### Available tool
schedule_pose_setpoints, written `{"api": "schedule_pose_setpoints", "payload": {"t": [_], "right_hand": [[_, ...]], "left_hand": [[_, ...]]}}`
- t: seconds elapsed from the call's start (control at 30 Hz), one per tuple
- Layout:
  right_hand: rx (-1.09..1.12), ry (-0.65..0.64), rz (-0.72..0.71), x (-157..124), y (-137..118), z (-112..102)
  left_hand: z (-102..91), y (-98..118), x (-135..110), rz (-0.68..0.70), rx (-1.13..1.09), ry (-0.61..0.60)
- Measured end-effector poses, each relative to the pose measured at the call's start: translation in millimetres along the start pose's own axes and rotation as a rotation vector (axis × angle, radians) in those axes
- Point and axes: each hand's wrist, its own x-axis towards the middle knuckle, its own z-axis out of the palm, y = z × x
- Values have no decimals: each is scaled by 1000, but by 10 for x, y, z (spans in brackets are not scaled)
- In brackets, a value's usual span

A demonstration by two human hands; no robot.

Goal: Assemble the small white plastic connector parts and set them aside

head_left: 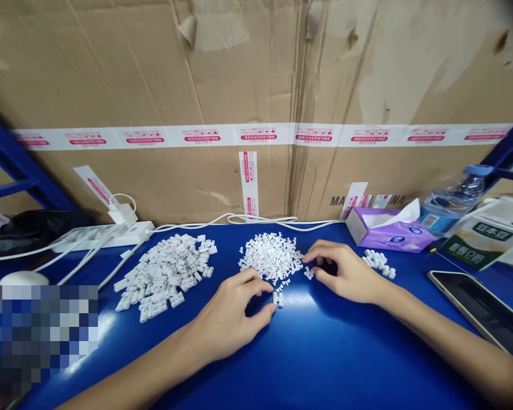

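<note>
Nearest us: our L hand (226, 316) narrow, fingertips pinching a white plastic part (277, 299) on the blue bench (325, 359). R hand (346, 272) narrow too, nothing visible in it, just beside loose bits (308, 273) at the edge of the small-parts pile (271, 257). Bigger pile (165, 276) to L, tissue box (389, 230) far R.

The blue tabletop (316, 364) is carrying a heap of small white plastic pieces (271, 256) just ahead of the left hand (226, 319) and right hand (346, 273), a larger pile of white plastic blocks (165, 273) left of them, and a tissue box (389, 230) and smartphone (481, 310) to their right.
</note>
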Motion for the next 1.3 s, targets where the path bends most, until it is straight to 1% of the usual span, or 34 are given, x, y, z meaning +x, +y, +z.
{"api": "schedule_pose_setpoints", "payload": {"t": [0.13,0.27,0.43,0.6,0.7,0.97,1.3], "right_hand": [[-4,-19,-29,-78,-49,52],[-15,9,-37,-110,-62,93],[-53,38,-43,-112,-79,90],[-175,-37,-72,-142,-145,76],[-223,-54,-75,-158,-145,77],[-222,-44,-134,-153,-108,79],[-192,-22,-116,-144,-147,43]], "left_hand": [[-7,-12,-7,-6,-14,-12],[6,-38,-14,22,-13,-26],[11,-33,-14,50,-23,-18],[-8,-11,-10,48,-12,-27],[-14,-3,-9,50,-6,-37],[-3,-5,-2,70,-3,-39],[-1,-15,-5,101,-5,-26]]}}
